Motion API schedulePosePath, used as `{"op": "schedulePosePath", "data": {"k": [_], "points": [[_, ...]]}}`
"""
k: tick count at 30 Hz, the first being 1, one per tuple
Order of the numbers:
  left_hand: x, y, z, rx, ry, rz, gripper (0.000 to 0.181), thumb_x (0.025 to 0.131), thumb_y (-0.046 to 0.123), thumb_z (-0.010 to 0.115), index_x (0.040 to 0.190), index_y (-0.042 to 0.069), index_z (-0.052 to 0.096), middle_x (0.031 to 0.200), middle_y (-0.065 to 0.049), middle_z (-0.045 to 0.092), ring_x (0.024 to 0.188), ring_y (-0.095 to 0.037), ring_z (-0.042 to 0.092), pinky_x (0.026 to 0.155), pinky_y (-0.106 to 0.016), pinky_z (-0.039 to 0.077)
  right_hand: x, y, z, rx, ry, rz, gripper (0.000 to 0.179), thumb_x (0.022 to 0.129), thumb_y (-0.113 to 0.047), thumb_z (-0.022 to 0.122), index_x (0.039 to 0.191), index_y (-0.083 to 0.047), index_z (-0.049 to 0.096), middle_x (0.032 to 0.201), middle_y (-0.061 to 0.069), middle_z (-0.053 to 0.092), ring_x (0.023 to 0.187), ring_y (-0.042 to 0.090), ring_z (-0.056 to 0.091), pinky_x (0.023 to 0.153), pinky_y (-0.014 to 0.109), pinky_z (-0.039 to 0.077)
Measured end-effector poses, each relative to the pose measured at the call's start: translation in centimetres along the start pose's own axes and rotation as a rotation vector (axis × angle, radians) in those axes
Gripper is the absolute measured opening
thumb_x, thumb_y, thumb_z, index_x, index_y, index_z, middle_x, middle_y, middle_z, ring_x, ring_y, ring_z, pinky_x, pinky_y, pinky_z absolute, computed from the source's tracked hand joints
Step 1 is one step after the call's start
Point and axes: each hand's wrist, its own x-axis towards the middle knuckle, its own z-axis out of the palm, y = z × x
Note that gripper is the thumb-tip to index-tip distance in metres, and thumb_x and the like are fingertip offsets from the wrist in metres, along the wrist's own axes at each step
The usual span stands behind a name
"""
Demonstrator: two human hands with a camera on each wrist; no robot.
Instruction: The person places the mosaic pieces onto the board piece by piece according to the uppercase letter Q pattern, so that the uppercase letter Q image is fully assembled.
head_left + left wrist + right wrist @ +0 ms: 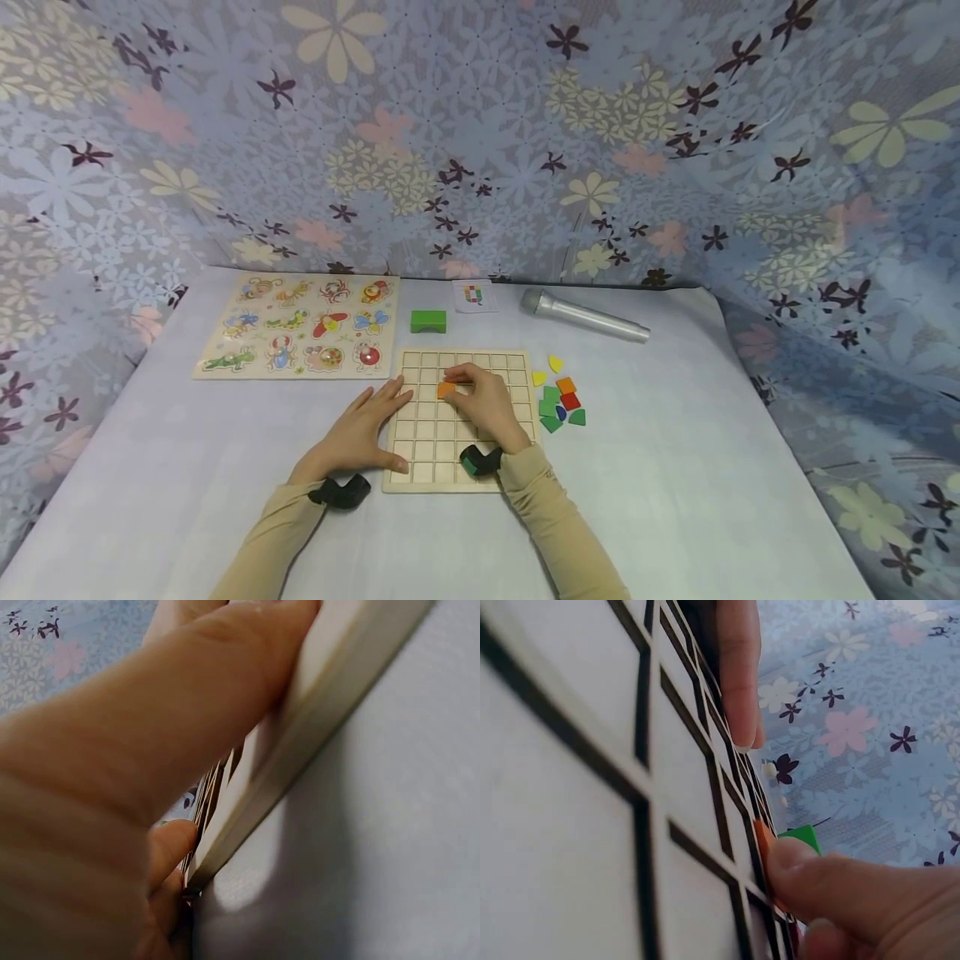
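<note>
A wooden grid board (pixel 442 487) lies on the table with rows of square cells. Over its left edge spreads my left hand (pixel 356 433), thumb and fingers apart and touching the board; the thumb (pixel 217 667) shows large in the left wrist view. Thumb and index finger of my right hand (pixel 487 407) pinch an orange square tile (pixel 445 390) over the upper middle cells. In the right wrist view the thumb covers part of the orange tile (pixel 762 836). Right of the board lie loose tiles, among them a red tile (pixel 571 401) and a green tile (pixel 551 394).
An insect picture puzzle (pixel 300 342) lies at the back left. Behind the grid board are a green block (pixel 428 322) and a small card (pixel 475 296) with a coloured pattern. A silver microphone (pixel 592 317) lies back right. Flowered cloth (pixel 480 167) hangs behind the table.
</note>
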Motion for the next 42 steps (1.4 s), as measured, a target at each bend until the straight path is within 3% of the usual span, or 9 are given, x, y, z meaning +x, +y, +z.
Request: {"op": "schedulePosePath", "data": {"k": [5, 10, 13, 19, 23, 25, 31, 37, 42], "points": [[0.1, 0.0, 0.1, -0.005, -0.002, -0.001, 0.113, 0.059, 0.054, 0.085, 0.148, 0.003, 0.037, 0.161, -0.018, 0.020, 0.149, -0.035, 0.021, 0.121, -0.055, 0.013, -0.2, -0.1, -0.5, -0.014, -0.029, -0.005, 0.028, 0.084, -0.013, 0.074, 0.112, -0.012, 0.070, 0.112, 0.005, 0.073, 0.106, 0.023, 0.068, 0.093, 0.041, 0.054], [0.1, -0.1, 0.2, -0.007, 0.004, 0.004, 0.113, 0.059, 0.053, 0.085, 0.148, 0.004, 0.037, 0.161, -0.018, 0.021, 0.148, -0.036, 0.022, 0.121, -0.054, 0.013, -0.3, 0.7, -2.7, 0.103, -0.016, 0.036, 0.031, 0.088, -0.015, 0.070, 0.119, -0.009, 0.067, 0.118, 0.011, 0.070, 0.110, 0.029, 0.066, 0.093, 0.044, 0.054], [0.0, -0.2, 0.3, -0.005, 0.005, 0.003, 0.112, 0.059, 0.052, 0.086, 0.148, 0.004, 0.037, 0.160, -0.018, 0.021, 0.148, -0.036, 0.022, 0.121, -0.054, 0.013, -0.6, 2.4, -5.4, 0.216, 0.019, 0.114, 0.034, 0.091, -0.016, 0.067, 0.124, -0.008, 0.064, 0.123, 0.014, 0.068, 0.112, 0.025, 0.064, 0.089, 0.036, 0.055], [-0.2, -0.1, 0.3, 0.002, 0.006, 0.002, 0.112, 0.059, 0.052, 0.086, 0.148, 0.004, 0.038, 0.160, -0.018, 0.021, 0.148, -0.036, 0.022, 0.121, -0.055, 0.013, -2.5, 7.1, -11.4, 0.362, 0.088, 0.309, 0.046, 0.094, -0.017, 0.063, 0.137, -0.007, 0.052, 0.133, 0.019, 0.060, 0.073, -0.004, 0.058, 0.055, 0.013, 0.041], [-0.2, 0.0, 0.3, -0.001, 0.016, 0.003, 0.111, 0.059, 0.051, 0.086, 0.147, 0.003, 0.039, 0.160, -0.018, 0.022, 0.148, -0.037, 0.023, 0.120, -0.056, 0.014, -3.9, 9.5, -13.7, 0.313, 0.088, 0.405, 0.049, 0.094, -0.013, 0.063, 0.141, -0.009, 0.048, 0.138, 0.017, 0.057, 0.094, 0.000, 0.063, 0.066, 0.010, 0.044], [-0.2, 0.1, 0.3, -0.005, 0.021, 0.003, 0.111, 0.059, 0.051, 0.086, 0.147, 0.003, 0.039, 0.160, -0.018, 0.022, 0.148, -0.037, 0.023, 0.120, -0.056, 0.014, -4.3, 10.0, -14.0, 0.259, 0.055, 0.384, 0.050, 0.093, -0.010, 0.063, 0.140, -0.007, 0.048, 0.139, 0.018, 0.056, 0.113, 0.011, 0.060, 0.075, 0.010, 0.045], [-0.1, 0.1, 0.3, -0.002, 0.027, 0.019, 0.111, 0.060, 0.052, 0.085, 0.147, 0.003, 0.039, 0.160, -0.020, 0.023, 0.147, -0.037, 0.024, 0.120, -0.056, 0.015, -4.1, 10.0, -13.8, 0.141, 0.039, 0.300, 0.046, 0.087, 0.002, 0.062, 0.133, -0.003, 0.056, 0.132, 0.020, 0.060, 0.099, 0.024, 0.058, 0.069, 0.017, 0.046], [-0.2, 0.0, 0.4, 0.002, 0.026, 0.010, 0.111, 0.060, 0.052, 0.085, 0.147, 0.004, 0.039, 0.160, -0.019, 0.024, 0.147, -0.037, 0.024, 0.120, -0.056, 0.014, -4.1, 9.9, -13.5, 0.089, 0.060, 0.286, 0.039, 0.086, 0.004, 0.062, 0.126, 0.000, 0.060, 0.128, 0.022, 0.062, 0.119, 0.034, 0.056, 0.092, 0.034, 0.049], [-0.2, 0.1, 0.2, -0.005, 0.013, -0.008, 0.111, 0.060, 0.053, 0.085, 0.148, 0.004, 0.038, 0.160, -0.018, 0.022, 0.148, -0.036, 0.023, 0.121, -0.055, 0.013, -4.0, 9.7, -13.5, 0.096, 0.065, 0.335, 0.033, 0.086, -0.001, 0.064, 0.119, 0.000, 0.063, 0.120, 0.021, 0.065, 0.104, 0.028, 0.061, 0.077, 0.022, 0.051]]}}
